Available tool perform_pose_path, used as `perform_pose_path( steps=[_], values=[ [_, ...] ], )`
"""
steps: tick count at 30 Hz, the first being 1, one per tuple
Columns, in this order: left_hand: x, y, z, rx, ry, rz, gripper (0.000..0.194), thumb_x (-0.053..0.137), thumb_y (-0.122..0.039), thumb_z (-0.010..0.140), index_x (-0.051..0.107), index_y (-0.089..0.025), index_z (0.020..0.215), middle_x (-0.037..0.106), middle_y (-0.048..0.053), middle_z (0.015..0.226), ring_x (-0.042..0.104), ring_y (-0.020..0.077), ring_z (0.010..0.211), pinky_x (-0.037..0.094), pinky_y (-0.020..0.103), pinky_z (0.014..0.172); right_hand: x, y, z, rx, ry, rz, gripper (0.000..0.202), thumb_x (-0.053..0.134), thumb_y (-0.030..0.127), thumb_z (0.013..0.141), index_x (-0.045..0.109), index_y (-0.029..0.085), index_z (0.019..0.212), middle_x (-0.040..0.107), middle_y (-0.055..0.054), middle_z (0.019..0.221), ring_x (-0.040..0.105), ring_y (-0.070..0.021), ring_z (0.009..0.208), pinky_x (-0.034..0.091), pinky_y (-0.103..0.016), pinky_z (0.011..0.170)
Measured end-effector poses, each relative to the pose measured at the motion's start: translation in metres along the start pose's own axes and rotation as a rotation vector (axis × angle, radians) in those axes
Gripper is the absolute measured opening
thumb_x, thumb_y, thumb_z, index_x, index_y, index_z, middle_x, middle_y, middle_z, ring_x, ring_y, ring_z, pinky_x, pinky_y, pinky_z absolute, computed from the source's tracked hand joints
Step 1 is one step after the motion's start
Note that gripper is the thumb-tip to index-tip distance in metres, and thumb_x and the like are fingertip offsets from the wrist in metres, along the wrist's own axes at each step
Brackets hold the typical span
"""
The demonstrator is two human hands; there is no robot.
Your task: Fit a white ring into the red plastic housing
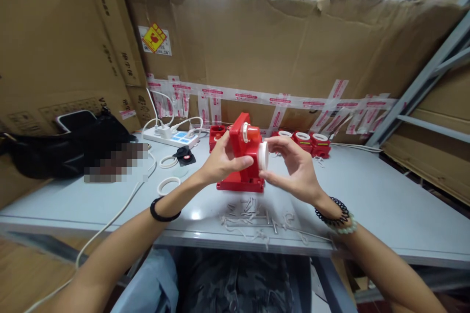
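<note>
A red housing (pixel 251 166) with an orange-red dome (pixel 252 133) on a white collar stands on edge on the table in front of me. My left hand (pixel 224 160) is wrapped round its left side, thumb across the front. On its right side sits a round white ring-like cap (pixel 263 155). My right hand (pixel 293 168) grips that cap between thumb and fingers. Under the housing lies a red base plate (pixel 238 185), and I cannot tell whether the two are joined. Several metal screws (pixel 251 204), a hex key (pixel 272 222) and white string (pixel 253 234) lie just in front.
Several red units with white rings (pixel 303 138) stand at the back right. White rings (pixel 169 186), a power strip (pixel 172 136), a cable (pixel 127 203) and a black bag (pixel 73 144) with a phone (pixel 76 120) are on the left. Cardboard (pixel 238 49) walls the back; a metal shelf (pixel 433 73) stands right.
</note>
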State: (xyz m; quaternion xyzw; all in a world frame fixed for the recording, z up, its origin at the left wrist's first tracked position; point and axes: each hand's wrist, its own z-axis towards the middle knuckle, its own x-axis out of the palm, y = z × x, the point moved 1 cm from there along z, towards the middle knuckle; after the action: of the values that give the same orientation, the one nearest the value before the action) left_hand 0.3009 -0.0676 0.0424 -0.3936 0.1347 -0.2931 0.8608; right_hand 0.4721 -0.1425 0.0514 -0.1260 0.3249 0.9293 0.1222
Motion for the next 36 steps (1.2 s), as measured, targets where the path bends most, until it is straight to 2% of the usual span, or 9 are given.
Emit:
perform_pose_path(
  steps=[10,15,18,20,23,26,28,31,36],
  values=[
    [0.0,-0.002,0.005,-0.026,0.024,0.018,0.051,0.072,-0.05,0.068,0.057,-0.018,0.103,0.069,0.007,0.096,0.064,0.0248,0.098,0.051,0.037,0.086,-0.005,0.001,0.002,-0.104,0.022,-0.212,0.057,0.082,0.028,0.063,0.061,0.023,0.115,0.064,-0.005,0.101,0.058,-0.0185,0.094,0.048,-0.037,0.086],
    [0.0,-0.005,0.001,0.032,0.064,0.111,0.051,0.078,-0.036,0.063,0.052,-0.018,0.102,0.066,0.007,0.102,0.065,0.0214,0.089,0.052,0.034,0.082,-0.003,-0.003,0.001,0.039,-0.015,-0.187,0.04,0.081,0.036,0.064,0.066,0.018,0.097,0.068,-0.003,0.085,0.061,-0.016,0.078,0.049,-0.032,0.074],
    [0.002,-0.009,0.0,0.111,0.12,0.186,0.061,0.081,-0.025,0.056,0.047,-0.021,0.106,0.063,0.004,0.1,0.063,0.0193,0.089,0.051,0.032,0.083,0.001,-0.008,-0.003,0.203,0.039,-0.135,0.032,0.064,0.048,0.079,0.065,0.016,0.075,0.065,-0.002,0.068,0.058,-0.0125,0.063,0.046,-0.027,0.061],
    [0.004,-0.01,-0.001,0.149,0.139,0.215,0.065,0.081,-0.022,0.053,0.045,-0.022,0.106,0.061,0.002,0.099,0.062,0.0184,0.088,0.051,0.031,0.082,0.005,-0.012,-0.006,0.293,0.116,-0.104,0.052,0.043,0.056,0.089,0.06,0.016,0.06,0.058,-0.001,0.055,0.052,-0.0104,0.052,0.04,-0.026,0.052],
    [0.006,-0.007,-0.002,0.114,0.144,0.205,0.06,0.079,-0.023,0.056,0.045,-0.021,0.105,0.061,0.003,0.099,0.062,0.0185,0.088,0.051,0.032,0.083,0.006,-0.015,-0.009,0.354,0.181,-0.134,0.068,0.026,0.065,0.09,0.054,0.016,0.051,0.051,-0.001,0.048,0.048,-0.0101,0.046,0.034,-0.026,0.047],
    [0.005,-0.002,-0.003,0.016,0.11,0.165,0.052,0.077,-0.029,0.062,0.048,-0.019,0.103,0.062,0.004,0.097,0.063,0.0188,0.085,0.051,0.035,0.082,0.004,-0.013,-0.007,0.322,0.154,-0.202,0.059,0.032,0.065,0.088,0.055,0.017,0.062,0.056,-0.002,0.057,0.052,-0.012,0.054,0.039,-0.027,0.053],
    [0.004,0.0,-0.002,-0.03,0.072,0.134,0.05,0.077,-0.035,0.064,0.05,-0.017,0.102,0.062,0.005,0.098,0.063,0.0194,0.085,0.051,0.036,0.081,0.002,-0.011,-0.005,0.263,0.105,-0.197,0.042,0.048,0.058,0.085,0.058,0.017,0.089,0.062,-0.003,0.074,0.058,-0.0144,0.067,0.045,-0.03,0.064],
    [0.001,0.003,-0.001,-0.07,0.036,0.081,0.051,0.076,-0.04,0.065,0.052,-0.016,0.102,0.064,0.007,0.099,0.063,0.021,0.089,0.051,0.038,0.084,0.002,-0.008,-0.003,0.154,0.074,-0.164,0.048,0.064,0.042,0.079,0.047,0.019,0.118,0.063,-0.005,0.099,0.06,-0.0165,0.085,0.049,-0.034,0.078],
    [-0.005,0.005,-0.003,-0.075,0.039,0.06,0.05,0.078,-0.039,0.064,0.054,-0.017,0.102,0.066,0.008,0.103,0.064,0.0226,0.093,0.051,0.038,0.086,0.005,-0.008,-0.004,0.095,0.098,-0.241,0.036,0.065,0.035,0.08,0.057,0.018,0.112,0.065,-0.007,0.099,0.06,-0.0164,0.084,0.051,-0.035,0.079]
  ],
)
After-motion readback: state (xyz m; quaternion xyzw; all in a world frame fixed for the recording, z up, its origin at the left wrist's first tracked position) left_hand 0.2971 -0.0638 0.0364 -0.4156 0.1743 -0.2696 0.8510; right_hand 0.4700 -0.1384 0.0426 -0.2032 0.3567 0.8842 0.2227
